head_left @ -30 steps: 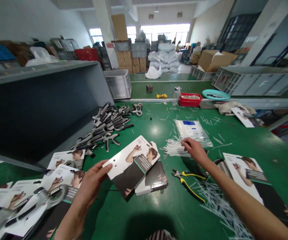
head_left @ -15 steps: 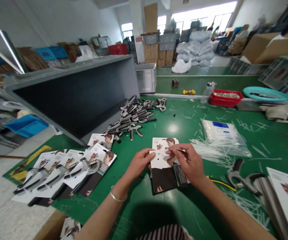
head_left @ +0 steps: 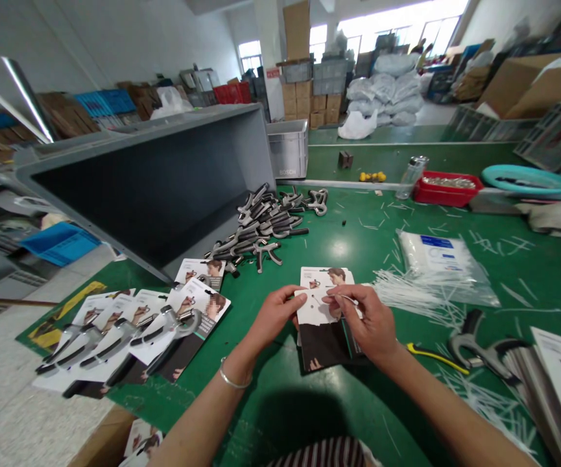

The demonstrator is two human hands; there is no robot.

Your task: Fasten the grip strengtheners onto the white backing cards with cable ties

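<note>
Between thumb and fingers, my left hand (head_left: 277, 318) grips the left edge of a printed backing card (head_left: 322, 347) with small holes in its white part. My right hand (head_left: 365, 318) is closed in a pinch on a thin white cable tie (head_left: 346, 297) over that card, near the holes. Under the held card lies another printed card (head_left: 326, 277), its top edge showing. A heap of white cable ties (head_left: 406, 293) lies right of my right hand. Yellow-handled pliers (head_left: 438, 358) are partly hidden by my right forearm.
Carded hand grippers (head_left: 178, 321) overlap at the left; loose hand grippers (head_left: 265, 227) are piled before a tipped grey crate (head_left: 144, 139). A bag of ties (head_left: 438, 256), red tray (head_left: 448, 194), glass bottle (head_left: 411, 178) and card stack (head_left: 547, 389) are to the right.
My right hand came from the cable tie heap to the card with a tie. My left hand brought the card in front of me. The view swung left, then stayed almost still.
</note>
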